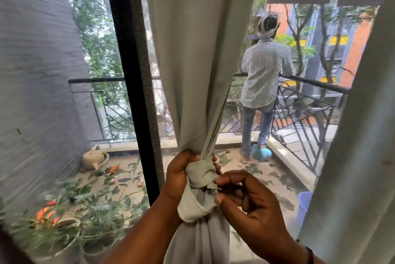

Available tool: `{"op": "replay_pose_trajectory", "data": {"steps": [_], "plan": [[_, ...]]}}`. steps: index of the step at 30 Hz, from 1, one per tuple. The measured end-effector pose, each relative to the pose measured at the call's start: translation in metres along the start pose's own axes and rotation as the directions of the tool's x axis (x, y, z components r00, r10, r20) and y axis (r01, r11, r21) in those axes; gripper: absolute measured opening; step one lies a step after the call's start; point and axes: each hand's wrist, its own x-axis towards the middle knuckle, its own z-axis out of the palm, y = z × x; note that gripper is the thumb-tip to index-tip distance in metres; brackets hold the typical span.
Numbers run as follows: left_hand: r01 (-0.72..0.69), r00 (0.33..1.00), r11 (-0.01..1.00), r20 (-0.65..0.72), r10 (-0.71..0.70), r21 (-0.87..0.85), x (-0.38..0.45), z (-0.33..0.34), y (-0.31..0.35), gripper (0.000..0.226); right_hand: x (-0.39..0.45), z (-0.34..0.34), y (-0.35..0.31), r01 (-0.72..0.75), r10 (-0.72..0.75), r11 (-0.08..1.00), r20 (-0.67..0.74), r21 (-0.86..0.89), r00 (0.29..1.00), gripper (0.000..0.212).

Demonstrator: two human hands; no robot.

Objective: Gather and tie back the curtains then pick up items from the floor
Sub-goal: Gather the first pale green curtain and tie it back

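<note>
A pale grey-green curtain (198, 54) hangs down the middle of the head view, gathered into a narrow bunch with a knot (202, 175) low in the frame. My left hand (179, 176) grips the left side of the knot. My right hand (245, 197) pinches a fold of the fabric at the knot's right side. Below the knot the curtain (205, 238) falls on in loose folds. A second curtain panel (352, 156) hangs at the right edge, ungathered.
A black door frame (136, 84) stands left of the curtain. Beyond the screen a person (263, 84) stands on the balcony at a black railing (305, 101). Potted plants (81, 206), a watering can (94, 157) and scattered leaves lie outside; a blue bucket (304, 203) sits at right.
</note>
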Motion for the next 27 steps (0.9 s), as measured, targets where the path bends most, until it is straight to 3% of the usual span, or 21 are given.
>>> {"op": "replay_pose_trajectory", "data": {"steps": [2,5,10,13,17,20,23,25,27], "plan": [[0.028,0.999,0.999,-0.023,-0.028,-0.021,0.009,0.004,-0.005,0.037,0.006,-0.016,0.005,0.002,-0.001,1.0,0.019,-0.021,1.0,0.028],[-0.011,0.997,1.0,-0.071,0.011,0.009,0.02,0.013,-0.008,0.043,0.019,-0.043,0.012,-0.004,0.009,0.999,0.157,-0.032,0.988,0.046],[-0.053,0.995,0.998,-0.078,0.055,0.03,0.033,0.026,-0.022,0.065,0.035,-0.069,0.022,0.204,-0.168,0.96,0.185,-0.192,0.968,0.026],[-0.082,0.994,0.994,-0.071,0.087,0.071,0.038,0.034,-0.033,0.057,0.038,-0.076,0.03,0.25,-0.218,0.95,0.179,-0.187,0.959,0.009],[-0.14,0.983,0.981,-0.103,0.154,0.133,0.035,0.033,-0.038,0.054,0.032,-0.077,0.038,0.249,-0.202,0.954,0.257,-0.166,0.945,0.011],[-0.211,0.955,0.962,-0.172,0.241,0.176,0.033,0.027,-0.034,0.046,0.023,-0.073,0.04,0.109,-0.091,0.992,0.266,-0.056,0.96,0.008],[-0.304,0.921,0.943,-0.212,0.327,0.135,0.028,0.017,-0.026,0.033,0.018,-0.065,0.034,-0.226,0.167,0.951,0.265,0.212,0.95,0.013],[-0.294,0.929,0.945,-0.189,0.317,0.141,0.023,0.013,-0.021,0.032,0.021,-0.06,0.029,-0.485,0.391,0.805,0.308,0.342,0.867,0.018],[-0.262,0.943,0.954,-0.169,0.286,0.148,0.018,0.007,-0.017,0.044,0.024,-0.051,0.024,-0.694,0.562,0.602,0.407,0.394,0.72,0.012]]}}
